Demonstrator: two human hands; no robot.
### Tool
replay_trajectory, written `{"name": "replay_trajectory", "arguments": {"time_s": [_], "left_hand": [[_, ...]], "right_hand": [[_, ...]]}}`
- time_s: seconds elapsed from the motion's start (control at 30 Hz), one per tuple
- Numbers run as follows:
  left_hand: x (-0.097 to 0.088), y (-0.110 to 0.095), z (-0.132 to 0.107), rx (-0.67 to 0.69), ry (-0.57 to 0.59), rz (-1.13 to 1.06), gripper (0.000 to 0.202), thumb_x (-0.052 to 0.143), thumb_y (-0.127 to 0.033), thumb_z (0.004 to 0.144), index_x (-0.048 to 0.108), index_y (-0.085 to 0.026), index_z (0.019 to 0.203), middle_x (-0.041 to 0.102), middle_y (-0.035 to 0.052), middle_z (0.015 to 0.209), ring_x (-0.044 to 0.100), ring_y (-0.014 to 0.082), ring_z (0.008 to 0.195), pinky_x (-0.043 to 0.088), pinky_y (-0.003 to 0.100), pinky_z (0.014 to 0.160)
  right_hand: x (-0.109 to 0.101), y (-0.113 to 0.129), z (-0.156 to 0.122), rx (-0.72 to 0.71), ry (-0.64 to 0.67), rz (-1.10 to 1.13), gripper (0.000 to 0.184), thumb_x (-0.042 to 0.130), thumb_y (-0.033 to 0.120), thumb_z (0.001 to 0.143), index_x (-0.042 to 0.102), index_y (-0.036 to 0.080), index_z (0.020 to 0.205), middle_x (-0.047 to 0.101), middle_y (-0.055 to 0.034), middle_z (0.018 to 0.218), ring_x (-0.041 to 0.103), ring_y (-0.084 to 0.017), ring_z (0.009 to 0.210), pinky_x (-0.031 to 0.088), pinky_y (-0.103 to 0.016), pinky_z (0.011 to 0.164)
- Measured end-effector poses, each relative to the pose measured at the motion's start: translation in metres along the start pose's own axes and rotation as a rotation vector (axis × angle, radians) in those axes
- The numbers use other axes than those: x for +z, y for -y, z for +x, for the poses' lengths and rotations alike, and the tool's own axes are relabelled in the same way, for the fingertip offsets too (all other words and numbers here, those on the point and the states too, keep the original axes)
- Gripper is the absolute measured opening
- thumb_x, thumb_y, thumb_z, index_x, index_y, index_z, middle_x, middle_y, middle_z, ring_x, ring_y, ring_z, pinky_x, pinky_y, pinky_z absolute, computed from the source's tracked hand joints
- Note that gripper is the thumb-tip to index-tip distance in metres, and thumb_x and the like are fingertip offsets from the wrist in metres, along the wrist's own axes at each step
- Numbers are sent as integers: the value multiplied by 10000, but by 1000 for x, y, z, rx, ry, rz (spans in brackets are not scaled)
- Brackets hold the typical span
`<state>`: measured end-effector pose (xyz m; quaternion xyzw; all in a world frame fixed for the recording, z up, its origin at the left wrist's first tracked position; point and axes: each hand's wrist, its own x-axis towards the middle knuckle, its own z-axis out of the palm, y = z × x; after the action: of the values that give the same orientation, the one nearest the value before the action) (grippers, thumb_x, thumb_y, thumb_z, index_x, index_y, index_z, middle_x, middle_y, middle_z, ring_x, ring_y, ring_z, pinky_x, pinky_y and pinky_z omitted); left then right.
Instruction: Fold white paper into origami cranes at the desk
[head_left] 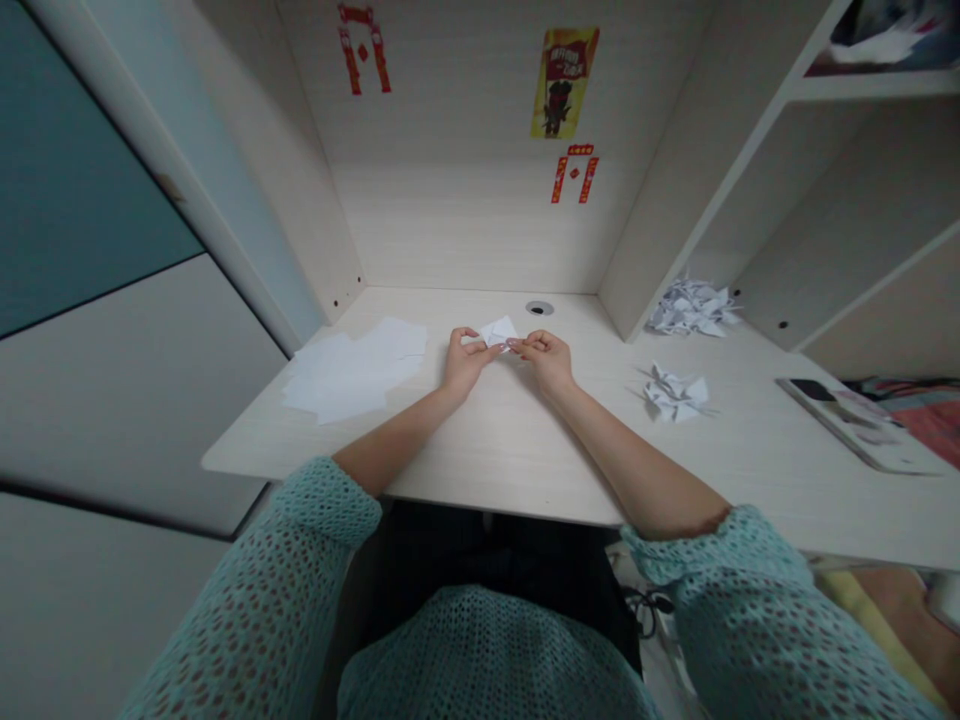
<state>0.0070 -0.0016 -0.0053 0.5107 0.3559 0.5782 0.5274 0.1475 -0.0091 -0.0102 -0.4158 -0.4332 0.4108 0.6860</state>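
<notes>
"watching from my far-off station, how do you find the hands?"

"both narrow. i see the left hand (465,362) pinching the small folded paper (498,328) along its left side, and the right hand (547,362) with its fingertips drawn together at the paper's near right corner."

"and the counts?"

"one folded paper in the hands, one phone (855,425) far to the right, and two heaps: a back heap (691,308) close to the back edge of the desk (480,445), and a front heap (675,392) nearer its front edge. the loose white sheets (360,372) toward the left edge overlap, so i can't number them."

"where's the folded paper, exactly?"

"between the hands, just beyond the thumbs, nearer the desk's back edge than its front. i make out creases on it."
</notes>
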Motion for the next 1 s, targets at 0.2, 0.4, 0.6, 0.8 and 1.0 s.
{"name": "replay_trajectory", "arguments": {"time_s": [0.2,0.4,0.6,0.8,1.0], "left_hand": [[-2,3,2,7,-11,31,521,785,-269,586,376,-225,907,570,-87,561,527,79,502,364,187,566],[-1,4,4,-81,-27,1,528,787,-220,582,381,-219,920,611,-70,602,575,90,553,423,209,628],[1,-1,5,-152,-20,-42,423,730,-152,662,419,-203,944,683,-5,709,657,137,688,499,285,727],[2,-1,4,-144,4,-13,366,671,-111,725,468,-190,1019,692,8,720,666,135,698,523,302,752],[4,5,1,-58,-11,2,395,672,-144,738,476,-185,1078,710,26,766,677,150,737,517,322,800]], "right_hand": [[0,-3,1,25,53,13,384,829,384,469,523,205,617,695,-4,636,649,-140,605,491,-260,612],[-2,-6,3,40,61,25,386,841,373,459,533,201,617,687,1,621,640,-132,591,479,-247,598],[-5,-6,6,28,28,-53,389,832,411,482,541,198,629,662,10,569,600,-122,540,406,-223,506],[-9,-6,8,26,7,-50,380,832,394,492,554,191,652,635,24,530,571,-110,516,387,-220,501],[-1,-8,2,15,3,-19,476,821,384,505,595,208,885,658,33,638,586,-120,570,448,-250,561]]}}
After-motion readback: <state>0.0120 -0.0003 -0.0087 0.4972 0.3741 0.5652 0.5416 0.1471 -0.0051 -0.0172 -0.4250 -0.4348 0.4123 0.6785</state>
